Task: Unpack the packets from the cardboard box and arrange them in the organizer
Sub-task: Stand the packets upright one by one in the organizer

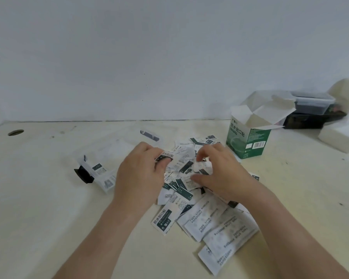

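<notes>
Nearest, lower right: large white packets [226, 234], several, overlapping, flat on the bench [38, 198], printed faces up. Just left of these: 1 green-labelled packet [163, 219], tilted, far end tucked under the heap.

Middle: pile of small packets [181, 186], white with dark green ends, heaped loosely between and under both hands, spreading toward the box.

Left hand [139, 172]: back up, over the left edge of the pile. Grip pinching 1 dark-ended packet [164, 157] between thumb and fingertips, at the top of the heap.

Right hand [220, 172]: back up, over the right side of the pile. Grip curled, fingers above and thumb below, closed round a crumpled white packet [202, 165].

Left of the hands: clear organizer [113, 150], flat on the bench, outline hard to trace against the pale surface. Black latch [83, 175] at its near-left end. A few stowed packets [100, 169] already inside, just beside that latch.

Beyond the right hand: green cardboard box [248, 139], upright, top flaps spread open, standing apart from the organizer at the far-right edge of the pile; touching the pile or not, cannot tell.

Farther right: white foam block [338, 137]; black case [306, 122] with a clear lidded tub [314, 102] on top.

Far left: round hole [15, 132] in the bench. Behind everything: plain pale wall [149, 57].
</notes>
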Demonstrator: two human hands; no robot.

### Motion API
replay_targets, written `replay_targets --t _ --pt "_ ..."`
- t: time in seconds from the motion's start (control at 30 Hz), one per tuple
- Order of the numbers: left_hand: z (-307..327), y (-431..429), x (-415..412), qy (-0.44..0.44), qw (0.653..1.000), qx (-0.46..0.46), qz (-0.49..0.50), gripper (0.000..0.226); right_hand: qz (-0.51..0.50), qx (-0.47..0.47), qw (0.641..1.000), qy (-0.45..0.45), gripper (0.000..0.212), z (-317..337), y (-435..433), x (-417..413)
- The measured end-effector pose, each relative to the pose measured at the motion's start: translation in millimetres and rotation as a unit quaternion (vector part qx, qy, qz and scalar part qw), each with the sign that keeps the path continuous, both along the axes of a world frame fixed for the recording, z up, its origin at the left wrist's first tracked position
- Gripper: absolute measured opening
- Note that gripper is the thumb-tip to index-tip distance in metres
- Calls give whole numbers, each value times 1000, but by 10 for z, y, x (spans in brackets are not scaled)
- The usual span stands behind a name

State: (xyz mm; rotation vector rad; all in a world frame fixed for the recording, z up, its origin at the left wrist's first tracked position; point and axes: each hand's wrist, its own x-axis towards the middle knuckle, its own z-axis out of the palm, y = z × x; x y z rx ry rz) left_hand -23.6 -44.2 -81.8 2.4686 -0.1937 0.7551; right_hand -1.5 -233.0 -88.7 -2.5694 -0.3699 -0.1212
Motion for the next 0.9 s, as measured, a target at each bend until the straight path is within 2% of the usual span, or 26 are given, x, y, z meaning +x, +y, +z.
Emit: replay_targets --t 0.1,0.13,0.2,0.27,0.43,0.5,0.57,0.6,0.67,0.73,0.83,0.9 --pt "28 -30 -34 -49 998 -8 -25 11 30 235 971 15 59 98 -1 -54" --pt "24 -39 -39 -57 998 -5 -33 11 54 295 953 44 59 122 5 -67" --pt "2 -63 -37 -65 997 -5 -51 11 88 363 923 87 40 132 31 -72" --pt "-13 -79 -35 -70 996 -17 -54 12 80 378 918 92 20 131 68 -66" --pt "72 -39 -73 -110 988 -109 -26 12 -12 457 883 105 19 75 4 -31" --pt "118 -32 -102 -53 976 -208 -39 9 -60 504 856 97 19 60 -19 -12" --pt "136 -59 -102 74 945 -311 -64 7 -89 513 850 75 23 43 -16 9" --pt "127 -79 -94 124 934 -329 -72 6 -96 511 852 61 24 40 3 6" --pt "103 -116 -100 179 918 -342 -87 8 -96 508 856 28 13 37 72 -23" --pt "108 -147 -106 187 901 -377 -103 8 -97 495 864 -15 7 33 138 -61" --pt "116 -154 -108 174 892 -406 -98 4 -93 459 880 -79 16 3 196 -69" --pt "119 -166 -113 173 890 -411 -94 8 -86 466 877 -78 17 11 217 -92"
